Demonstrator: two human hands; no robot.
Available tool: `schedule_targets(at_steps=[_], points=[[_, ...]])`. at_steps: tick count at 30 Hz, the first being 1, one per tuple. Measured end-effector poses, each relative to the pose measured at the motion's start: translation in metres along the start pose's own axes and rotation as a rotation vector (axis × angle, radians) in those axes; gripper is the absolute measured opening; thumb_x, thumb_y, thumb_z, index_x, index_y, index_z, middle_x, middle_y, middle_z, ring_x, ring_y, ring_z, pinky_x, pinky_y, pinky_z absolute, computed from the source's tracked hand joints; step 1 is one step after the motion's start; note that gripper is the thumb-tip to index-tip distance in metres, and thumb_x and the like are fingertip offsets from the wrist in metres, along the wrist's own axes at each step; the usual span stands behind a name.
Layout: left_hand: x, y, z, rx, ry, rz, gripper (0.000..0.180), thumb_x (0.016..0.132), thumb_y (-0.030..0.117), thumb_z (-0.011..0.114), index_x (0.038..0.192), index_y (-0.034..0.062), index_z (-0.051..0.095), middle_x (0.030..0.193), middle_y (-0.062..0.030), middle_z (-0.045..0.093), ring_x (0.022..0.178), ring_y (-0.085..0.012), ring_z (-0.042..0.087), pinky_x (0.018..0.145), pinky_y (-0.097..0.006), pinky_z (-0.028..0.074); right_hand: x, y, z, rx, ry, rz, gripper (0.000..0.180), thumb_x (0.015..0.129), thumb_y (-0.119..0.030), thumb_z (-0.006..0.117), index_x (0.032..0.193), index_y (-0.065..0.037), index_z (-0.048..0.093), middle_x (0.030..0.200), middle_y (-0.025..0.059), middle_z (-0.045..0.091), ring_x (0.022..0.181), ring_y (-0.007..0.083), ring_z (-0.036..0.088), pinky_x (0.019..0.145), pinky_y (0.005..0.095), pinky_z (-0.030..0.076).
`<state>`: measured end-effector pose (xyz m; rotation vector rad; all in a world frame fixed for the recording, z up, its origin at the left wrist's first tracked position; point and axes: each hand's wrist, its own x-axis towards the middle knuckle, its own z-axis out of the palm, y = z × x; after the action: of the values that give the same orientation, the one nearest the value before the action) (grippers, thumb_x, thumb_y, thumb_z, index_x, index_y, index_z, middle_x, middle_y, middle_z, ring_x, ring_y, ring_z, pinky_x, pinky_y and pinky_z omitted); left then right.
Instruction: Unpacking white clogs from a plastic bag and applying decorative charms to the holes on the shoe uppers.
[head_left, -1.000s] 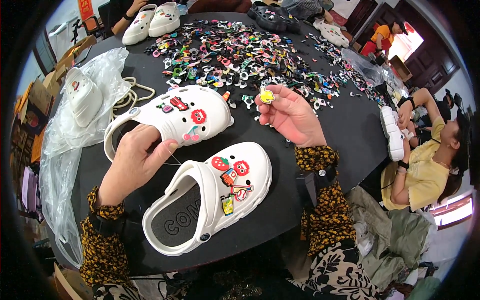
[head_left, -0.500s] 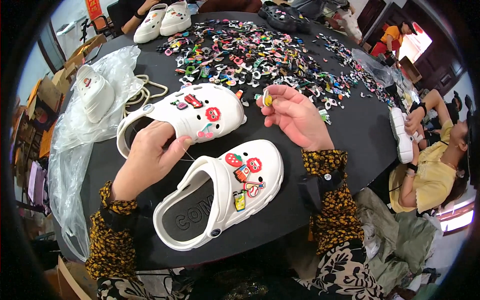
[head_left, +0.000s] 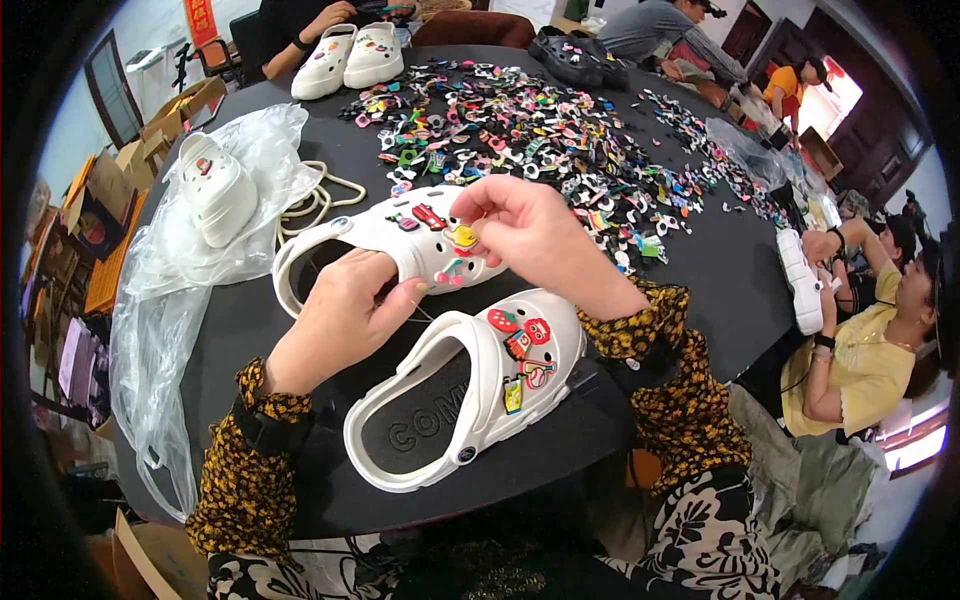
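Observation:
My left hand (head_left: 345,318) holds a white clog (head_left: 376,232), its fingers inside the foot opening and its thumb outside. With my right hand (head_left: 540,240) I pinch a small yellow shoe charm (head_left: 462,238) against the top of this clog, near the toe. A red car charm (head_left: 430,217) and a pink cherry charm (head_left: 455,270) sit in the upper beside it. Closer to me, a second white clog (head_left: 470,420) stands on the table, decorated with a strawberry charm (head_left: 502,320) and several others.
A big pile of loose charms (head_left: 500,120) covers the far part of the black table (head_left: 690,300). At left, a small white clog (head_left: 215,190) rests on clear plastic (head_left: 165,300) beside a cord (head_left: 322,190). White clogs (head_left: 373,58) and black clogs (head_left: 575,58) stand behind. Co-workers sit around the table.
My right hand has moved left with the yellow charm, bringing it from the air onto the held clog, where a red charm showed before. My left hand stays in the clog.

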<state>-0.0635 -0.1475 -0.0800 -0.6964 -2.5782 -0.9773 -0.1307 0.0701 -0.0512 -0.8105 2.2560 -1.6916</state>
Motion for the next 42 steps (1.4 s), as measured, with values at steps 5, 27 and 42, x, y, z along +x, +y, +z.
schedule_targets(at_steps=[5,27,42], points=[[0.004,0.001,-0.002,-0.049,-0.009,0.034,0.020,0.085,0.017,0.063,0.084,-0.0031,0.062,0.076,-0.0205,0.061,0.074,-0.0375,0.060,0.066,-0.043,0.047,0.003,0.006,0.009,-0.324,0.118,-0.241,0.014,0.082,0.000,0.052,0.091,0.003,0.063,0.086,0.0184,0.064,0.078,0.0284,0.064,0.071,0.0356,0.051],[0.004,-0.020,0.008,-0.033,0.048,0.103,0.033,0.088,0.025,0.063,0.075,-0.0048,0.057,0.072,-0.0228,0.059,0.067,-0.0371,0.059,0.061,-0.042,0.045,-0.006,0.005,0.012,-0.216,0.124,-0.065,0.015,0.088,-0.002,0.061,0.102,0.001,0.067,0.088,0.0045,0.068,0.079,0.0079,0.062,0.071,0.0229,0.050],[0.004,-0.020,0.011,-0.026,0.104,0.128,0.031,0.087,0.024,0.061,0.070,-0.0021,0.056,0.072,-0.0223,0.059,0.072,-0.0396,0.059,0.065,-0.047,0.046,-0.006,-0.002,0.023,-0.604,0.125,-0.406,0.007,0.082,-0.001,0.060,0.087,0.003,0.064,0.085,0.0185,0.061,0.082,0.0345,0.061,0.074,0.0410,0.049]])
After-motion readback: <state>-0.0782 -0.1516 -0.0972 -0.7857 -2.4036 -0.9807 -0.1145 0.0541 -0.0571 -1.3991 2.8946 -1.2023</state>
